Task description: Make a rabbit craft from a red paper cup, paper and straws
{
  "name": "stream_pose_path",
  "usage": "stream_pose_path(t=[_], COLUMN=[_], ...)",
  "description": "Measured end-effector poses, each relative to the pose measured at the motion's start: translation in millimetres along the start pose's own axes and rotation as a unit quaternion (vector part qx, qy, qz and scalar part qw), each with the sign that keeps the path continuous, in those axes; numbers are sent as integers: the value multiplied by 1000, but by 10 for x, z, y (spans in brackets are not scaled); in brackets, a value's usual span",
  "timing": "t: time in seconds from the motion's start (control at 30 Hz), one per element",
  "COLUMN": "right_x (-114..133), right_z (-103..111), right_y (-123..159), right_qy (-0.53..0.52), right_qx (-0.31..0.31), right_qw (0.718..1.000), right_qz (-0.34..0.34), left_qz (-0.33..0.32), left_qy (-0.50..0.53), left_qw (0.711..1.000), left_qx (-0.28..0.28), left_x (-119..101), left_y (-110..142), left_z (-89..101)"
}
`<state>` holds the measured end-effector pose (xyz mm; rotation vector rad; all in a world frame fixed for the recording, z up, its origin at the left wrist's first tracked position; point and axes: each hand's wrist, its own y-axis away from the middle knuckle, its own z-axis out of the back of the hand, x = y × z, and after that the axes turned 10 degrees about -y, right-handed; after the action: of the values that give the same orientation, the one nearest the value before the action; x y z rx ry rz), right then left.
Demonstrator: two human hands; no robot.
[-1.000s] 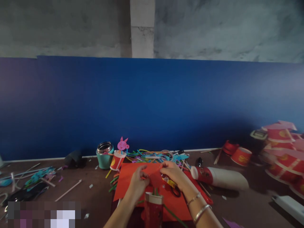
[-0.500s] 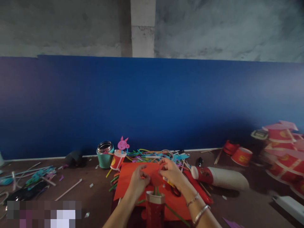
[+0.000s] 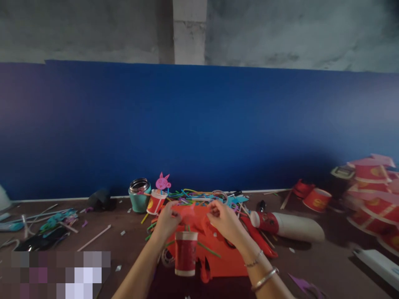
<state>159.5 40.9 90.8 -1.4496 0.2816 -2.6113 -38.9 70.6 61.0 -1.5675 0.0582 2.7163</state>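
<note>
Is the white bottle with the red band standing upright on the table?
No, the white bottle lies on its side on the table, to the right of the right hand.

One camera gives the only view. It sits on the person's head and looks forward and slightly down across the table [image 3: 330, 265], squarely facing a blue board [image 3: 199, 120] and the grey wall [image 3: 93, 33] above it. The table takes up only the lower third. The left hand [image 3: 167, 220] and right hand [image 3: 222, 218] appear low and near the middle, seen from behind, with both forearms entering from the bottom edge. The view is wide, and its right edge cuts through the stacked cups [image 3: 378, 207].
</note>
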Motion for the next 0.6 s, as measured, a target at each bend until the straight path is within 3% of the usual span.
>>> stream_pose_path(t=[0.1, 0.23, 0.33, 0.6], right_x=[196, 292, 262, 242], right_z=[74, -9, -139, -388], right_y=[168, 357, 425, 565], right_qy=[94, 310, 343, 354], right_qx=[180, 309, 341, 300], right_qw=[979, 899, 875, 886], right_qz=[6, 2, -9, 1], left_qz=[5, 11, 14, 15], left_qy=[-34, -87, -132, -225], left_qw=[999, 995, 989, 973], left_qx=[12, 44, 58, 52], left_x=[25, 65, 91, 83], left_y=[-12, -12, -19, -13], left_z=[102, 167, 222, 347])
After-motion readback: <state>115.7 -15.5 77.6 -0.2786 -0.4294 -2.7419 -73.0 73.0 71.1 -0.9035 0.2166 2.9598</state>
